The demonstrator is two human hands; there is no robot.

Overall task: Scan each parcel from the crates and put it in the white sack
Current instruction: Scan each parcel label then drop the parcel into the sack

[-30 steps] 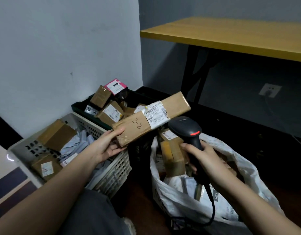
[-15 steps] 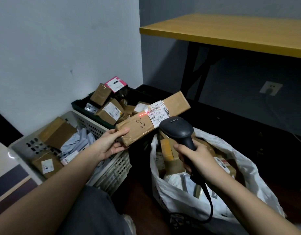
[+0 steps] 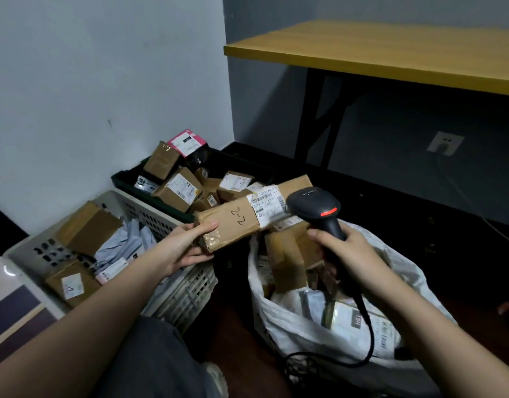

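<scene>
My left hand (image 3: 181,247) grips the near end of a long brown parcel (image 3: 233,222) marked "2-2", with a white barcode label near its far end. It hangs over the gap between the crates and the white sack (image 3: 328,328). My right hand (image 3: 345,251) holds the handle of a black barcode scanner (image 3: 316,206), whose head sits just right of the label and covers the parcel's far end. A red light glows on the scanner head. The sack stands open below, holding several parcels.
A white perforated crate (image 3: 138,211) at left holds boxes and grey mailers. A dark green crate (image 3: 124,180) behind it is heaped with small boxes. A yellow table (image 3: 391,53) on black legs stands at the back right. The scanner cable (image 3: 368,334) loops down by the sack.
The red scan line seen on the label half a second ago is gone. The parcel has tilted flatter and lower, and the scanner has come up close beside the label.
</scene>
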